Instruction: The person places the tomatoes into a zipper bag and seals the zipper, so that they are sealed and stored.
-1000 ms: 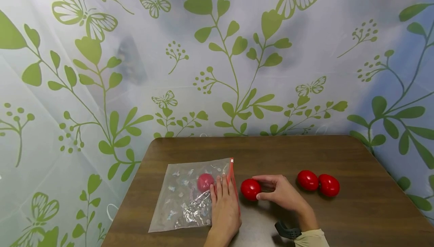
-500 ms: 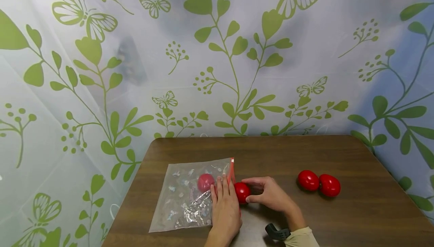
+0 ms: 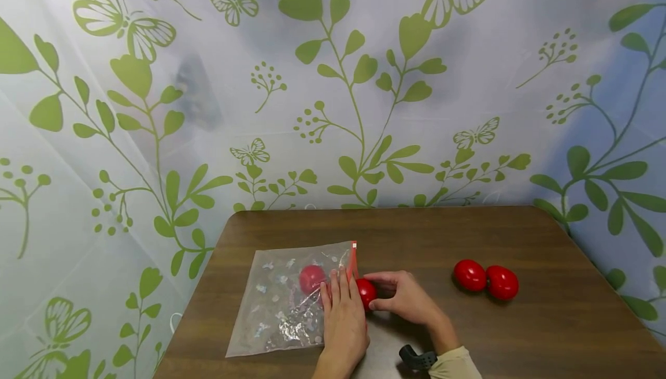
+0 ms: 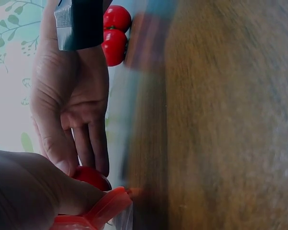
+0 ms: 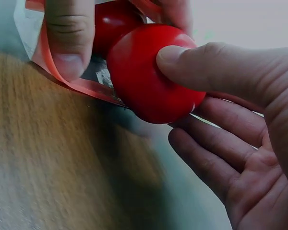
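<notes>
A clear zip bag point(image 3: 270, 309) with a red-orange zip edge lies flat on the left of the table, a tomato point(image 3: 313, 279) showing through it. My left hand point(image 3: 343, 324) lies over the bag's right edge and holds its mouth; in the right wrist view the left thumb point(image 5: 69, 43) is at the zip edge point(image 5: 93, 87). My right hand point(image 3: 411, 301) pinches a second tomato point(image 5: 151, 72) between thumb and fingers, right at the open mouth. Beyond it, inside the bag, another red surface point(image 5: 114, 26) shows. The left hand partly hides the held tomato in the head view.
Two more tomatoes point(image 3: 470, 275) sit touching each other on the right of the brown wooden table point(image 3: 437, 234). A patterned curtain point(image 3: 333, 107) with green leaves and butterflies hangs behind the table's far edge. A dark band point(image 3: 418, 358) is round the right wrist.
My right hand has moved left with its tomato, from beside the bag up to the bag's mouth. The left hand, the bag and the two tomatoes on the right have stayed in place.
</notes>
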A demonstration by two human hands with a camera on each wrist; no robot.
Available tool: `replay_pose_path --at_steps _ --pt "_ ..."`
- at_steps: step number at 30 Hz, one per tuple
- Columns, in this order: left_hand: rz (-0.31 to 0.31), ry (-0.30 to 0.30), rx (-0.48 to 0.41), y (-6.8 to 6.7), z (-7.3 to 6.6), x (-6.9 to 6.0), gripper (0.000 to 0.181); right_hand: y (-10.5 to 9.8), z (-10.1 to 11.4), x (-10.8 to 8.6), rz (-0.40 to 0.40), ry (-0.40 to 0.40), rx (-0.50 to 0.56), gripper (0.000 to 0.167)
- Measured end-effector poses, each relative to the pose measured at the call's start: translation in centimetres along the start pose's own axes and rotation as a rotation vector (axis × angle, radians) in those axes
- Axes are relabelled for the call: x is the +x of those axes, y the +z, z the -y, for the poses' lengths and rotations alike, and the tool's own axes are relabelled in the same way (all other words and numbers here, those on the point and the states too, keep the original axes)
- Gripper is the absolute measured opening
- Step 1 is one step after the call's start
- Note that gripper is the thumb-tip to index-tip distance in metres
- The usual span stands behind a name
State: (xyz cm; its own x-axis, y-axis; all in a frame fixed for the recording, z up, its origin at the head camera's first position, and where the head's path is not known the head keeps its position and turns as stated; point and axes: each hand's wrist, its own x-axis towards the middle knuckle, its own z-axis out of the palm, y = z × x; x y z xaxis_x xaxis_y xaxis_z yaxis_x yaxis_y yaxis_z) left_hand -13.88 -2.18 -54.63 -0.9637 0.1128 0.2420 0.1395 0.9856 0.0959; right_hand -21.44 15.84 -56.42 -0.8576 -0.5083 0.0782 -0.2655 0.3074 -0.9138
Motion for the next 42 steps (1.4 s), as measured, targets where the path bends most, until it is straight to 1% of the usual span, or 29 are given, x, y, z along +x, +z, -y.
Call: replay_pose_path --at_steps 5,11,14,18,21,24,26,31,33,38,42 --pt "-0.012 -0.001 0.006 0.2 0.0 0.0 0.103 0.6 0.0 0.3 -0.01 -0.003 0.013 0.056" --pt "-0.03 -0.004 0.01 0.2 -0.1 0.1 0.091 1.3 -0.1 0.8 -0.029 -0.009 0.015 0.055" --pt "-0.039 -0.003 0.019 0.1 -0.2 0.1 0.091 1.7 0.0 1.1 -0.036 -0.025 0.004 0.053" --pt "-0.024 -0.002 0.042 -0.1 -0.3 0.1 0.098 2.4 0.1 1.6 -0.049 -0.063 -0.057 0.053" --pt "-0.01 -0.006 0.041 -0.2 -0.4 0.0 0.098 2.8 0.2 2.0 -0.071 -0.077 -0.128 0.054" --pt "-0.008 -0.01 0.04 -0.2 -0.5 0.1 0.097 3.0 0.1 2.1 -0.085 -0.077 -0.168 0.056" --pt "-0.012 -0.011 0.041 -0.2 -0.5 0.1 0.097 2.9 0.0 2.0 -0.084 -0.085 -0.145 0.055" --pt "-0.018 -0.012 0.045 -0.1 -0.6 0.2 0.101 2.2 -0.3 1.5 -0.054 -0.099 -0.01 0.051" --pt "-0.024 -0.013 0.048 0.0 -0.6 0.2 0.103 2.1 -0.3 1.4 -0.04 -0.096 0.008 0.05" --pt "-0.044 -0.009 0.043 0.2 -0.5 0.2 0.103 2.3 0.0 1.8 -0.068 -0.084 -0.086 0.044" --pt "-0.04 -0.015 0.033 0.3 -0.5 0.2 0.103 2.9 0.2 2.2 -0.095 -0.1 -0.153 0.04"
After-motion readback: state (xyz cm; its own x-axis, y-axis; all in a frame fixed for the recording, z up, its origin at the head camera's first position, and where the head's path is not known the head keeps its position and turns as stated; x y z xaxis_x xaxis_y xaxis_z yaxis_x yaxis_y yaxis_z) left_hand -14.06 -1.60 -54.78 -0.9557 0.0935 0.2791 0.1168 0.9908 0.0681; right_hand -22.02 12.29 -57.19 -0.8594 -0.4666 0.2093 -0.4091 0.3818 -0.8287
